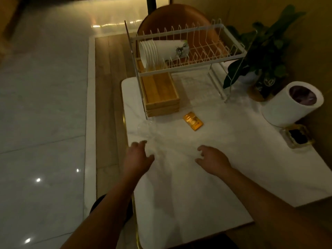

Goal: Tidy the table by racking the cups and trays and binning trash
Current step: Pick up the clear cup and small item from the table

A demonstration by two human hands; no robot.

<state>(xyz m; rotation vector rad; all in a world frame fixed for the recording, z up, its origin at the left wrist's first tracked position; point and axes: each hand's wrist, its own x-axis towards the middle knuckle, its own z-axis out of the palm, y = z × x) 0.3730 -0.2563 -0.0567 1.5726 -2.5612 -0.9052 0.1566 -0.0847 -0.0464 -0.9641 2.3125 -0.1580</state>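
Observation:
A white wire dish rack (231,35) stands at the far end of the white marble table (224,155). A stack of white paper cups (159,51) lies on its side in the rack's upper tier. Stacked wooden trays (159,94) sit under the rack on the left. A small orange packet (192,121) lies on the table in front of the trays. My left hand (138,157) hovers near the table's left edge, fingers loosely curled and holding nothing. My right hand (212,160) is over the table's middle, also loosely curled and empty.
A white bin with a dark liner (291,105) stands at the right edge, with a glass ashtray (299,136) in front of it. A potted plant (265,51) is at the back right. A brown chair (172,17) stands behind the rack. Tiled floor lies to the left.

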